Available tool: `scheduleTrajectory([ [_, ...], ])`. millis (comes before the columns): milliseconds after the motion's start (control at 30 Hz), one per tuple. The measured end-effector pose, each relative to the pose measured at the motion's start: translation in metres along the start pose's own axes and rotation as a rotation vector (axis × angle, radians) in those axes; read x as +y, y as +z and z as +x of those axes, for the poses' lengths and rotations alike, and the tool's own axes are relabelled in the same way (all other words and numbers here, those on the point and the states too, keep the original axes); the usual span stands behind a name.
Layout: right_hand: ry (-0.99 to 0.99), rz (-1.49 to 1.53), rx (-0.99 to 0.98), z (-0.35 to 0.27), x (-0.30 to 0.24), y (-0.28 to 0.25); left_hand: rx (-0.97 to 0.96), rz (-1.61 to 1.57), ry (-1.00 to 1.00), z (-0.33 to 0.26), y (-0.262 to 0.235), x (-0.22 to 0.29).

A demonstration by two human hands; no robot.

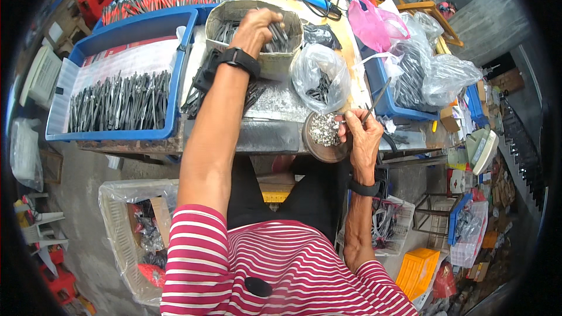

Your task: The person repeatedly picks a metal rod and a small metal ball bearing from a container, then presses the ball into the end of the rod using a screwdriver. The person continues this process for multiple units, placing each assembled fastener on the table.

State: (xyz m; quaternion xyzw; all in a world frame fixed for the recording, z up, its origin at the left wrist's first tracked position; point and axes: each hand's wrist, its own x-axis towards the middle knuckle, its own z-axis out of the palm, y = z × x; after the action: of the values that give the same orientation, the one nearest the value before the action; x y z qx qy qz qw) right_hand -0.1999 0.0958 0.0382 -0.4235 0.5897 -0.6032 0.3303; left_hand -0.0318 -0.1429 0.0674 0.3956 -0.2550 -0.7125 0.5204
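Observation:
My left hand (256, 30) reaches into a cardboard box (216, 16) at the back of the bench, fingers curled around thin dark pieces (277, 36). More of these pieces lie in the box around it. At the bench's front edge my right hand (364, 133) pinches a long thin dark strip (381, 90) that points up and away to the right. Its fingertips are by a round brown dish (318, 151) of small shiny metal parts (324, 129). Beyond the dish sits a clear plastic bag (336, 76) with short dark pieces in it.
On the left, a blue tray (184, 47) holds rows of dark thin pieces; another behind it holds red-and-black ones. A blue bin (383, 102) with plastic bags stands on the right, near a pink bag (374, 26). Below the bench is a plastic-lined crate (111, 210).

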Motion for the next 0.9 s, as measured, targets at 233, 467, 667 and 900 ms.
scheduleTrajectory([
  [233,-0.024,-0.01,-0.019,-0.002,0.001,0.002,-0.393,0.025,0.032,-0.002,-0.006,0.029],
  [467,0.011,0.026,-0.009,-0.005,0.004,0.004,-0.644,0.114,-0.036,-0.09,-0.011,0.002],
  [667,0.041,0.036,-0.031,-0.007,0.008,0.003,-0.612,0.165,-0.297,-0.11,-0.028,-0.038],
  [900,0.034,0.01,-0.037,-0.005,0.009,0.001,-0.344,0.564,-0.229,-0.089,-0.039,-0.074],
])
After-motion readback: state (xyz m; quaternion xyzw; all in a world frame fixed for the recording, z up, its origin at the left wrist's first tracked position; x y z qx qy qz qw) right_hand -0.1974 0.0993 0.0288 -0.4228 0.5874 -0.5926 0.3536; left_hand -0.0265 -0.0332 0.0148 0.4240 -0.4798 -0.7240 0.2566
